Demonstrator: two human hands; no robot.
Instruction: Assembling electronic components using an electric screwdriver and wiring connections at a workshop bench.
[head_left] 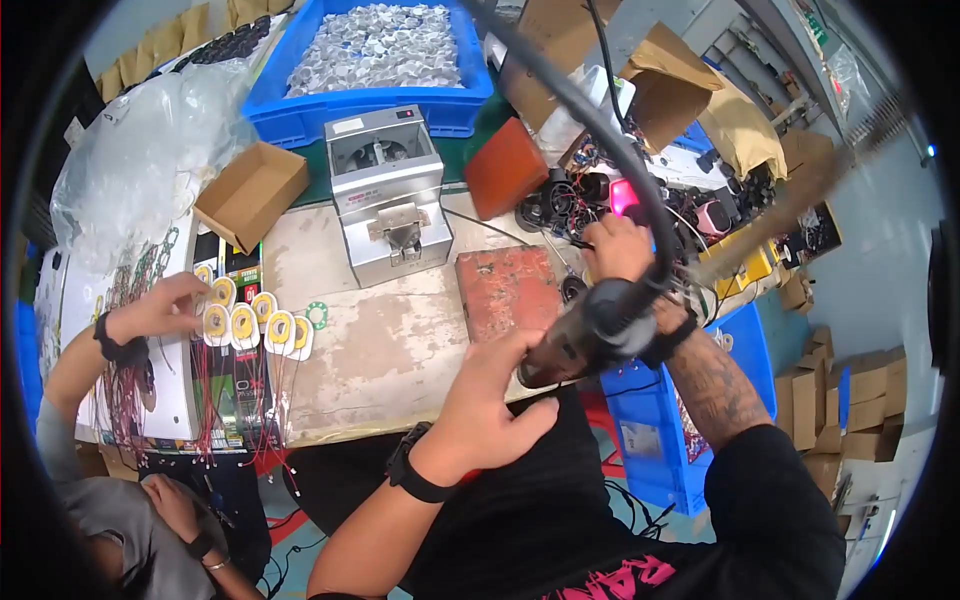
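My left hand point(488, 405) is open, thumb and fingers apart, beside a dark cylindrical power tool point(590, 335) that hangs on a thick black cable. No grip on the tool shows. My right hand point(622, 248) reaches past the tool to the back right, among black round parts point(558, 200) and a glowing pink light point(624, 196). Its fingers are curled; what lies in them is hidden. A worn red block point(508, 292) lies on the table just beyond my left hand. Behind it stands a silver screw feeder point(388, 195).
At the left, a co-worker's hand point(165, 308) touches white discs with yellow centres point(242, 326) and trailing red wires. A blue bin point(365, 115) of small pale parts stands at the back. Nearby are an open cardboard box point(252, 195) and a blue crate point(655, 440) by my right side.
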